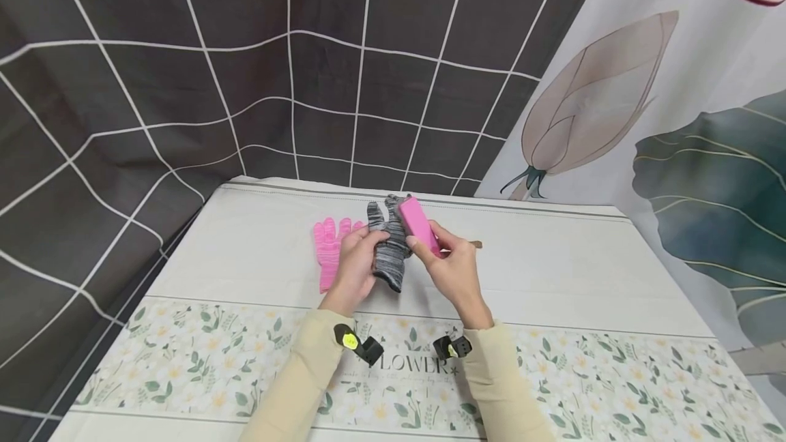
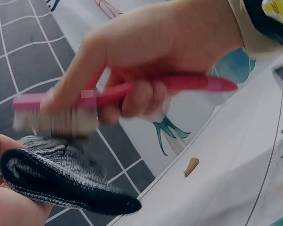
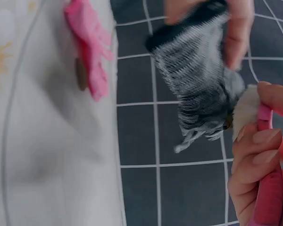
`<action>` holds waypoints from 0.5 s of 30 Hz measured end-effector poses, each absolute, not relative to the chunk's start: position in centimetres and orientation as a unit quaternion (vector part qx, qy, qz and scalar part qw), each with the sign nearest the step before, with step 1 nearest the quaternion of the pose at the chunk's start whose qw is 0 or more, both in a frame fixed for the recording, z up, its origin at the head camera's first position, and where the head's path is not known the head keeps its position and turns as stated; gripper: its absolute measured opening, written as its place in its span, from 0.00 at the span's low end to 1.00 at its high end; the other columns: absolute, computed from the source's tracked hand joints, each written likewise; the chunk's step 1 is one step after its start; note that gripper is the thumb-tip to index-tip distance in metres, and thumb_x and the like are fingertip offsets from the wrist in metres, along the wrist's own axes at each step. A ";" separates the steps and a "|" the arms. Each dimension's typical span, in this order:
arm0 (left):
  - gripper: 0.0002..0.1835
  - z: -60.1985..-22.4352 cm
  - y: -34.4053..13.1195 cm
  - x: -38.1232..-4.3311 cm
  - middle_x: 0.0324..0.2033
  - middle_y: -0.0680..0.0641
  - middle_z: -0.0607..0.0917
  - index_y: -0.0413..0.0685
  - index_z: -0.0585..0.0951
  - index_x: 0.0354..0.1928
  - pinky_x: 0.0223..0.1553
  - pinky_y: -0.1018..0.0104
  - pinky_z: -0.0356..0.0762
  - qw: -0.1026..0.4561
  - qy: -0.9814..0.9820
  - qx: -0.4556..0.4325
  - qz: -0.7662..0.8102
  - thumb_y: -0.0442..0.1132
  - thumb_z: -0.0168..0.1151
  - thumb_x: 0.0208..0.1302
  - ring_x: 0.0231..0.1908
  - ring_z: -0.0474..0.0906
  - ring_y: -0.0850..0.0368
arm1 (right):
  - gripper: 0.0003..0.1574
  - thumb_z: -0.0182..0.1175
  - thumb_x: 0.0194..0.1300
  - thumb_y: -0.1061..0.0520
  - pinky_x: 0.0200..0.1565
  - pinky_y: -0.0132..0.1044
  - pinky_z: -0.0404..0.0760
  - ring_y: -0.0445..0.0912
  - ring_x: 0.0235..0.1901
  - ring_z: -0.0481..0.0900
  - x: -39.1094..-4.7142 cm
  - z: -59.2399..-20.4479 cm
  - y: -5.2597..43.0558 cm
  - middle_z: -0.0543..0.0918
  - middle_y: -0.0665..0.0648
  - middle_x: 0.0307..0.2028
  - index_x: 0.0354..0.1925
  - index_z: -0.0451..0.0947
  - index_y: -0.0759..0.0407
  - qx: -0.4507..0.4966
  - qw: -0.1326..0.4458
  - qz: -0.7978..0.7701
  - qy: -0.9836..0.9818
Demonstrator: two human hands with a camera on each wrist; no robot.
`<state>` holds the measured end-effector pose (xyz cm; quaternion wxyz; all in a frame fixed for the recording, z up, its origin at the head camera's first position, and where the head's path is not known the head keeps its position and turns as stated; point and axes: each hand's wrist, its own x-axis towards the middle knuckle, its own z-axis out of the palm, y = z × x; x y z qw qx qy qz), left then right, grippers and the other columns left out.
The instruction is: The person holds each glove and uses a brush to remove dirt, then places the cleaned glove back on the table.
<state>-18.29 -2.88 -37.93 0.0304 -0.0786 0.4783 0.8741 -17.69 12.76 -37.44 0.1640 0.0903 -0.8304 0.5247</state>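
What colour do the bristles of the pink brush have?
The bristles are off-white; this shows best in the left wrist view.

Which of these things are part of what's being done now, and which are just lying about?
In use:
grey-black glove, in the left hand
pink brush, in the right hand

Lying about, it seems:
pink glove, on the table
small brown piece, also there

The left hand [image 1: 353, 264] grips a grey marled glove [image 1: 389, 254]; right of this glove, the right hand [image 1: 456, 270] holds a pink block [image 1: 419, 224]; left of this glove, a pink glove [image 1: 328, 258] lies on the floral tablecloth [image 1: 565, 264].
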 end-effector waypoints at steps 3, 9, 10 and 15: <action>0.19 -37.9 -2.9 -18.3 0.45 0.38 0.78 0.32 0.70 0.54 0.43 0.59 0.80 0.033 0.463 -0.077 0.883 0.31 0.51 0.60 0.40 0.80 0.51 | 0.30 0.67 0.53 0.46 0.22 0.31 0.78 0.44 0.24 0.77 -17.8 -37.8 12.6 0.84 0.60 0.34 0.53 0.77 0.57 0.096 0.164 0.512 -0.838; 0.19 -38.0 -3.3 -18.5 0.46 0.39 0.77 0.32 0.69 0.53 0.45 0.59 0.80 0.036 0.429 -0.080 0.899 0.31 0.52 0.59 0.41 0.79 0.51 | 0.33 0.67 0.52 0.44 0.21 0.33 0.78 0.46 0.25 0.77 -18.0 -38.0 12.9 0.83 0.61 0.37 0.54 0.76 0.57 0.056 0.119 0.552 -0.823; 0.19 -38.1 -3.3 -18.5 0.46 0.39 0.76 0.32 0.68 0.53 0.46 0.59 0.79 0.034 0.428 -0.079 0.900 0.31 0.51 0.60 0.42 0.79 0.51 | 0.34 0.67 0.52 0.44 0.21 0.33 0.78 0.46 0.24 0.77 -18.1 -38.0 13.0 0.83 0.61 0.36 0.55 0.76 0.56 0.050 0.106 0.561 -0.820; 0.19 -38.1 -3.5 -18.6 0.47 0.38 0.76 0.32 0.69 0.53 0.48 0.58 0.78 0.025 0.421 -0.089 0.902 0.31 0.51 0.59 0.43 0.78 0.50 | 0.35 0.66 0.52 0.42 0.16 0.31 0.75 0.45 0.19 0.74 -18.3 -38.0 13.5 0.80 0.60 0.27 0.56 0.75 0.53 0.043 0.049 0.584 -0.809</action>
